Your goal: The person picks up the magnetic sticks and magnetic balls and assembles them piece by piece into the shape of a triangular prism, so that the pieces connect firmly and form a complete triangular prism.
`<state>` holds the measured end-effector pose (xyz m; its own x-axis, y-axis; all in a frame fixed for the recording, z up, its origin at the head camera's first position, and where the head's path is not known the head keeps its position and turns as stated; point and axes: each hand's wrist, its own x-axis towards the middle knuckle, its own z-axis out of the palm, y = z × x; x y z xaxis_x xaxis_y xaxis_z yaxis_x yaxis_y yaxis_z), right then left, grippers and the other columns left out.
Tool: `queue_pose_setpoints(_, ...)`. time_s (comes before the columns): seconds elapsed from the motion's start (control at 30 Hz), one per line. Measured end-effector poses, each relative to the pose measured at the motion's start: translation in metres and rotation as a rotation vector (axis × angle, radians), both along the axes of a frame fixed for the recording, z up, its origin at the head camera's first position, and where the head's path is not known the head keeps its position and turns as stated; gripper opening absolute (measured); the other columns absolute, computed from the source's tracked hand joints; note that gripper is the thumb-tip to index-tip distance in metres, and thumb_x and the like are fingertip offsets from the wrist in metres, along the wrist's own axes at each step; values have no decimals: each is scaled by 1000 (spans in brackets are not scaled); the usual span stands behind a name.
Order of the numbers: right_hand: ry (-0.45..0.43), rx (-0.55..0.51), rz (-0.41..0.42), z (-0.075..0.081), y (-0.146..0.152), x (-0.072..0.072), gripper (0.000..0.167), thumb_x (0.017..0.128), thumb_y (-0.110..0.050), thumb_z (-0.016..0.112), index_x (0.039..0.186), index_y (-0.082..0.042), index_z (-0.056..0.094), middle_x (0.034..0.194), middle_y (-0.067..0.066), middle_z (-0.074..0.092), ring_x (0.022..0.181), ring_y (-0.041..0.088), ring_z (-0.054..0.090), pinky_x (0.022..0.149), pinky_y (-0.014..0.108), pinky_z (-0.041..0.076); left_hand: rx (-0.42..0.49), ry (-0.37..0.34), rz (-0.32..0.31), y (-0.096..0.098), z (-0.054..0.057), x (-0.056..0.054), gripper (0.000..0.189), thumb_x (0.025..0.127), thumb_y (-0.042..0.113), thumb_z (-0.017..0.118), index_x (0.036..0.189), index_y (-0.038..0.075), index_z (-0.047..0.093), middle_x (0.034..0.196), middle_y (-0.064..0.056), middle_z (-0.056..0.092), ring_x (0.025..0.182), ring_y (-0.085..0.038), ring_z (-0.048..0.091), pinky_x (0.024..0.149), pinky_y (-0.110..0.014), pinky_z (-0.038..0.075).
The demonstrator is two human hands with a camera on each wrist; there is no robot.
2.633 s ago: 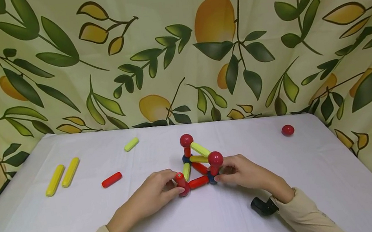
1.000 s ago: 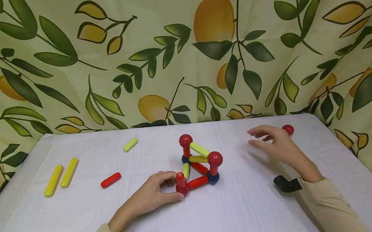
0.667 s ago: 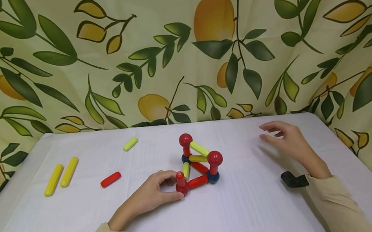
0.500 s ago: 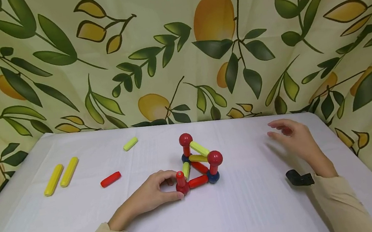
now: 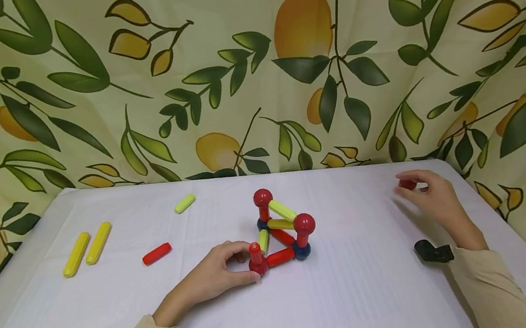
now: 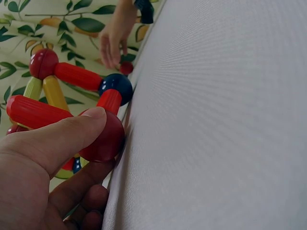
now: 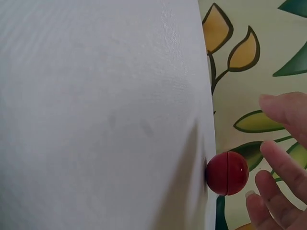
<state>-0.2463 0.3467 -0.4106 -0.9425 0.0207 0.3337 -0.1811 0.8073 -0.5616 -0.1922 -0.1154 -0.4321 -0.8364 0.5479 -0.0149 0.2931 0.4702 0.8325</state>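
Note:
In the head view my left hand [image 5: 217,271] pinches the red ball [image 5: 259,267] at the near left corner of a ball-and-rod structure. The left wrist view shows the thumb on that ball and curled fingers below it. A red rod [image 5: 254,252] stands upright on the ball. Red, yellow and lime rods join it to two dark blue balls [image 5: 301,250], each with a red rod and red ball [image 5: 304,224] above. At far right, my right hand [image 5: 430,196] hovers around a loose red ball [image 7: 227,173], fingers spread and apparently not gripping it.
Two long yellow rods [image 5: 76,254] lie at the left of the white table [image 5: 362,296]. A short red rod [image 5: 157,254] and a short lime rod [image 5: 185,203] lie between them and the structure. A patterned curtain [image 5: 250,76] hangs behind the table.
My right hand has left the structure's right blue ball and moved right to the loose red ball. The left hand stays at its corner, and the structure has hardly shifted.

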Motion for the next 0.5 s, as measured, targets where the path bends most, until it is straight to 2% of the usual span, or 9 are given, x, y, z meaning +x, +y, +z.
queue_pose_setpoints(0.13, -40, -3, -12, 0, 2, 0, 39, 93, -21, 69, 124, 3, 63, 123, 29, 58, 114, 40, 51, 85, 37, 46, -5, -2, 3, 0, 0, 0, 33, 85, 32, 78, 115, 23, 68, 105, 5, 63, 102, -17, 52, 88, -28, 46)
queue_pose_setpoints(0.27, -74, -24, -14, -1, 5, 0, 44, 94, -21, 68, 129, 5, 58, 133, 34, 49, 123, 51, 44, 92, 64, 43, -4, 6, 2, 0, 1, 0, 34, 85, 32, 78, 116, 22, 68, 105, 5, 63, 102, -16, 53, 89, -27, 46)
queue_pose_setpoints(0.5, -115, -32, 43, -5, 11, -2, 52, 94, -19, 68, 134, 8, 50, 137, 35, 45, 126, 50, 41, 97, 70, 38, -12, 2, 6, 0, 2, 0, 35, 85, 32, 78, 117, 22, 68, 105, 6, 63, 102, -16, 53, 88, -28, 46)
